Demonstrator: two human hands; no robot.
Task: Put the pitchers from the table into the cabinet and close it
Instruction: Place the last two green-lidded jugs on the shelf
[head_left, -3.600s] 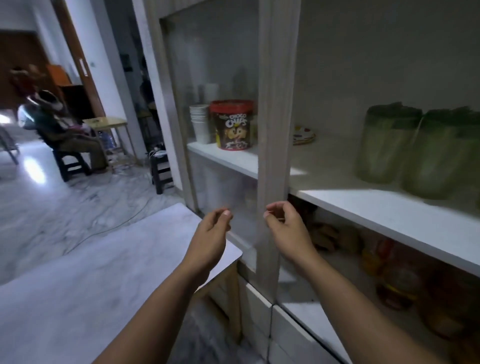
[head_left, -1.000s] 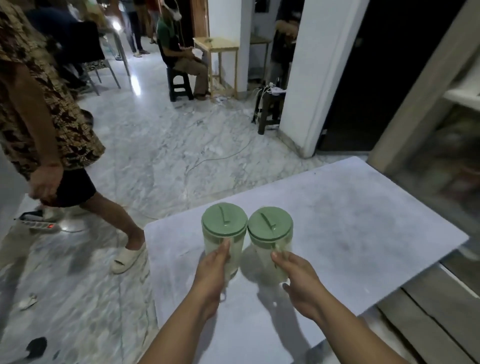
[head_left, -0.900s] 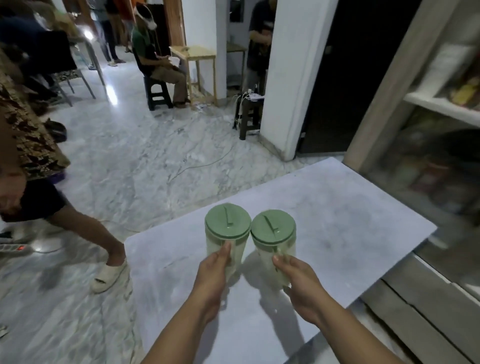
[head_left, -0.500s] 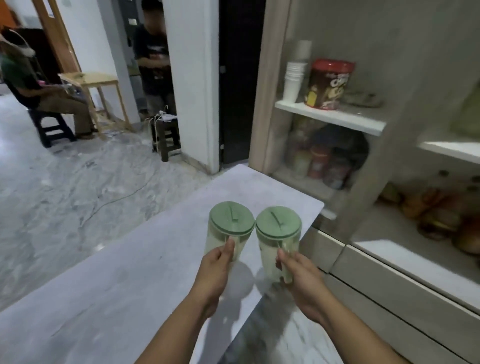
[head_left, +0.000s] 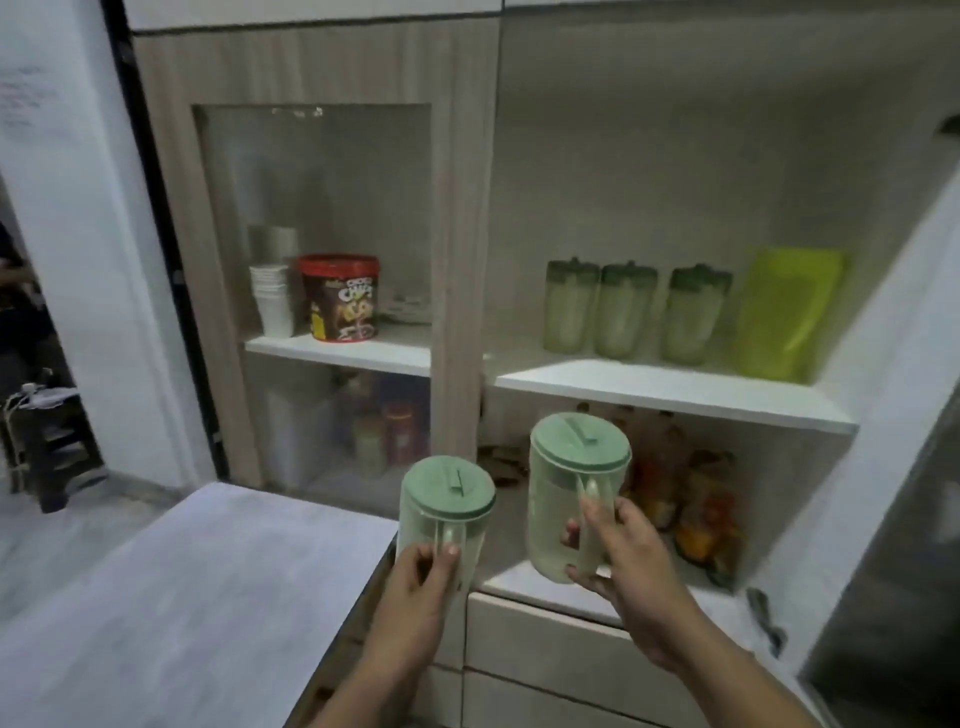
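Note:
I hold two clear pitchers with pale green lids in front of the cabinet (head_left: 467, 218). My left hand (head_left: 415, 597) grips the handle of the left pitcher (head_left: 447, 499), just past the table's right edge. My right hand (head_left: 631, 566) grips the handle of the right pitcher (head_left: 571, 483), raised higher before the open right compartment. Three matching pitchers (head_left: 628, 312) stand in a row on the white upper shelf (head_left: 670, 387). The open door (head_left: 893, 545) hangs at the far right.
A green pouch (head_left: 784, 312) leans right of the shelved pitchers. Behind the closed left glass door stand a red-lidded Choco Chips tub (head_left: 340, 299) and stacked white cups (head_left: 272, 301). Colourful packets (head_left: 696, 499) fill the lower shelf. The grey table (head_left: 171, 597) lies at left, drawers (head_left: 561, 644) below.
I lifted both pitchers off the table and turned right to face the cabinet. The right pitcher has risen higher than the left one and now sits before the open compartment.

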